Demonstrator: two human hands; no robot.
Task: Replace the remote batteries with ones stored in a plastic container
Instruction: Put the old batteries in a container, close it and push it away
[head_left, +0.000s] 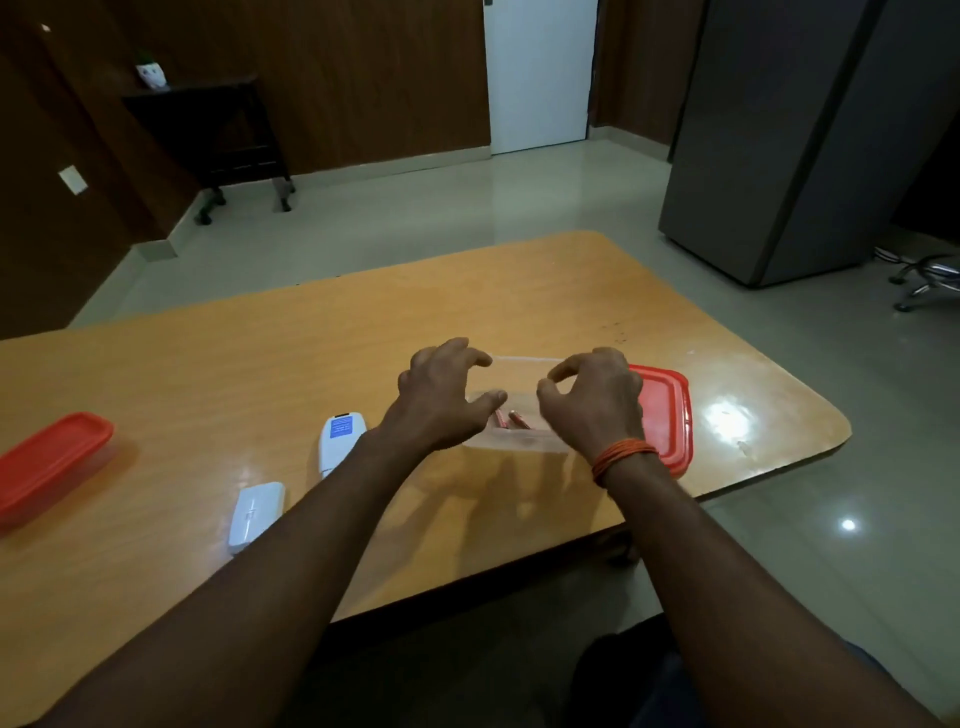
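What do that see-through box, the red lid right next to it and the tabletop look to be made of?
Box: clear, slightly cloudy plastic; batteries show through it. Red lid: glossy moulded plastic, stepped rim. Tabletop: probably wood laminate or veneer, glossy; it reflects a bright light.

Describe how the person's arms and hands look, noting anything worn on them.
The left forearm and right forearm are bare, with no sleeves in view. The right hand has an orange thread band wound several times round its wrist. The left hand wears no watch, band or glove that shows. No rings are visible on either hand.
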